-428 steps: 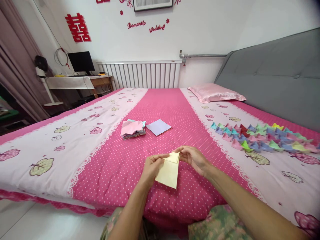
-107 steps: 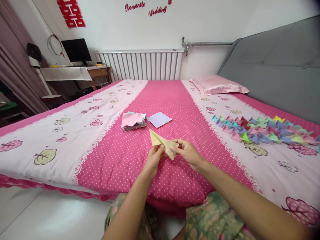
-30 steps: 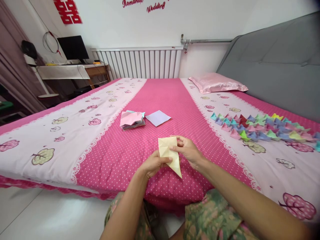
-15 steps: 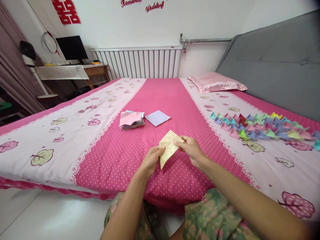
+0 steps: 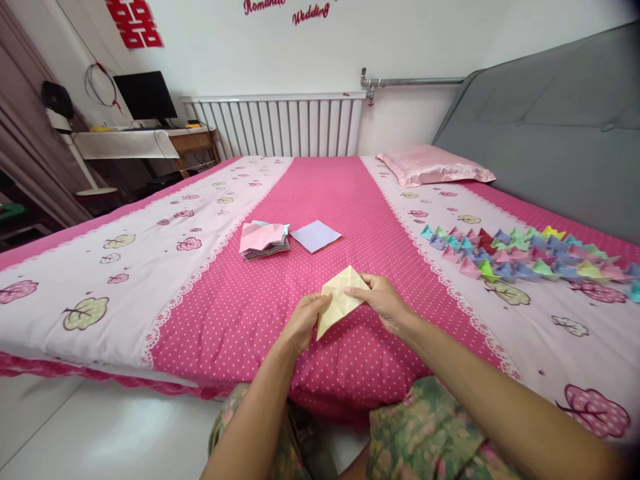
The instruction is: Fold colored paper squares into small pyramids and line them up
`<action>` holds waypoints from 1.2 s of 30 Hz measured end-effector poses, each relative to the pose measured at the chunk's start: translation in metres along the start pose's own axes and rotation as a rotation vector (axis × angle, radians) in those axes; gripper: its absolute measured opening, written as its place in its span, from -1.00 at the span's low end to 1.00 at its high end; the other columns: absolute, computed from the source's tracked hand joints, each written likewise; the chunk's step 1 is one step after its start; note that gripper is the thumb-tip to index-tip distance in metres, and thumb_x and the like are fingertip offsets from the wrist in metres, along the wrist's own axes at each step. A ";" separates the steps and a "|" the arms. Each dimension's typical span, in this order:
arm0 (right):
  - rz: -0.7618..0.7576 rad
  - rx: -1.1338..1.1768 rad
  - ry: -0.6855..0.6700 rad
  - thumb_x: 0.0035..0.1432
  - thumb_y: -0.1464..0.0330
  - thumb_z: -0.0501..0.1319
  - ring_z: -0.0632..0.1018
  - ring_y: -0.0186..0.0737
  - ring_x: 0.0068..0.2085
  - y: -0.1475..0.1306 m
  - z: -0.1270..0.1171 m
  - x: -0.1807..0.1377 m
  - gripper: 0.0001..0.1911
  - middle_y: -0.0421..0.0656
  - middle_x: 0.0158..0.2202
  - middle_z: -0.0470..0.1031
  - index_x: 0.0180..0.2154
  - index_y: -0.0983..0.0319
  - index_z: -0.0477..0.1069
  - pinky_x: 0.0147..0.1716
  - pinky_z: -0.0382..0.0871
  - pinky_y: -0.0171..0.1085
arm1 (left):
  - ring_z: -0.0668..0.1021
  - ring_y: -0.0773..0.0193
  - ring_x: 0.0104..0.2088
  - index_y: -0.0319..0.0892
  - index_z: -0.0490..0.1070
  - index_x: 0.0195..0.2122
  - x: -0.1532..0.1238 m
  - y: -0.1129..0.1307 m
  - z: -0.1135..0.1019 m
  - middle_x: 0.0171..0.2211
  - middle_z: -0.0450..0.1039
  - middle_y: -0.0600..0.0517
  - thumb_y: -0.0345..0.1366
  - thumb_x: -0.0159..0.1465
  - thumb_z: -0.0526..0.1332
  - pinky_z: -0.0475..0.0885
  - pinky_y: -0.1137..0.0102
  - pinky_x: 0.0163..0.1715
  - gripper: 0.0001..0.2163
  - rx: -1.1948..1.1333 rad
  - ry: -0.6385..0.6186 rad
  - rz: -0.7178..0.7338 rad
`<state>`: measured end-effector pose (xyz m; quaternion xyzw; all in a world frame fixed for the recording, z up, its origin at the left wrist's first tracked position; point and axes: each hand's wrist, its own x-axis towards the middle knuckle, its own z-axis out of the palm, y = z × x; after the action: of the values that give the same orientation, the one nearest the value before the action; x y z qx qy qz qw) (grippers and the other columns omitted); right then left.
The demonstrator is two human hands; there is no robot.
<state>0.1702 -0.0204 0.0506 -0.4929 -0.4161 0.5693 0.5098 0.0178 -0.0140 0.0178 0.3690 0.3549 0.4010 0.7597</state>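
A pale yellow sheet of origami paper (image 5: 336, 301), creased and partly folded, is held up between both hands just above the bed. My left hand (image 5: 303, 321) pinches its left edge, thumb on top. On the other side my right hand (image 5: 383, 300) grips the right edge, its thumb pressed onto the paper's face. Beyond the hands lies a flat lavender paper square (image 5: 316, 236). Left of that square sits a stack of creased papers (image 5: 264, 239) with a pink sheet on top.
Rows of small folded paper boats (image 5: 525, 257) in many colours stand on the right of the bed. A pink pillow (image 5: 434, 165) lies near the grey headboard (image 5: 545, 113). The bed's front edge is close to my knees; a radiator (image 5: 295, 127) lines the far wall.
The yellow paper has tilted and its top corner has shifted slightly right and down. My right thumb has slid a little left across its face. Both hands keep their hold.
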 end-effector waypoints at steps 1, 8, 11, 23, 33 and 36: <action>0.001 0.001 -0.001 -0.26 0.43 0.31 0.51 -0.26 -0.45 0.000 0.000 0.000 -0.76 -0.17 -0.48 0.51 -0.41 0.30 0.44 -0.43 0.37 -0.32 | 0.49 0.30 -0.57 -0.32 0.48 -0.34 0.000 0.000 0.000 -0.48 0.52 -0.11 -0.22 0.06 0.23 0.35 0.46 -0.53 -0.75 0.002 -0.002 0.006; 0.023 0.051 0.000 -0.15 0.39 0.27 0.50 -0.27 -0.46 0.000 0.001 0.001 -0.73 -0.13 -0.45 0.51 -0.30 0.30 0.40 -0.42 0.38 -0.30 | 0.45 0.36 -0.60 -0.31 0.46 -0.31 -0.003 0.006 0.008 -0.52 0.50 -0.04 -0.16 0.03 0.25 0.30 0.50 -0.58 -0.70 0.105 0.025 0.128; 0.018 0.014 0.058 -0.08 0.35 0.23 0.47 -0.31 -0.51 -0.001 0.001 0.001 -0.63 -0.17 -0.49 0.49 -0.16 0.27 0.34 -0.50 0.35 -0.34 | 0.44 0.38 -0.60 -0.29 0.47 -0.33 -0.004 0.008 0.009 -0.55 0.48 0.00 -0.16 0.00 0.28 0.27 0.53 -0.59 -0.70 0.189 0.059 0.197; -0.048 -0.328 -0.191 -0.17 0.27 0.31 0.50 -0.25 -0.33 -0.003 -0.012 0.002 -0.64 -0.11 -0.33 0.51 -0.27 0.28 0.45 -0.34 0.34 -0.32 | 0.33 0.46 -0.66 -0.30 0.50 -0.48 -0.001 0.006 0.003 -0.63 0.42 0.04 -0.12 0.00 0.25 0.16 0.54 -0.64 -0.71 0.389 0.165 0.277; -0.087 -0.467 -0.188 -0.08 0.21 0.22 0.47 -0.29 -0.41 0.003 -0.015 0.008 -0.72 -0.14 -0.44 0.50 -0.40 0.31 0.48 -0.42 0.26 -0.34 | 0.43 0.38 -0.61 -0.30 0.44 -0.49 0.001 0.005 0.003 -0.56 0.47 0.00 -0.19 -0.12 0.35 0.29 0.49 -0.60 -0.73 0.285 0.231 0.281; -0.072 -0.452 -0.206 -0.07 0.22 0.21 0.43 -0.34 -0.46 0.002 -0.014 0.007 -0.72 -0.17 -0.48 0.48 -0.41 0.32 0.47 -0.45 0.21 -0.37 | 0.45 0.36 -0.61 -0.27 0.40 -0.38 0.001 0.006 0.003 -0.59 0.45 0.05 -0.24 -0.17 0.38 0.32 0.48 -0.59 -0.66 0.230 0.242 0.307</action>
<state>0.1840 -0.0136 0.0456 -0.5186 -0.5997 0.4906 0.3616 0.0182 -0.0114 0.0238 0.4521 0.4264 0.5099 0.5948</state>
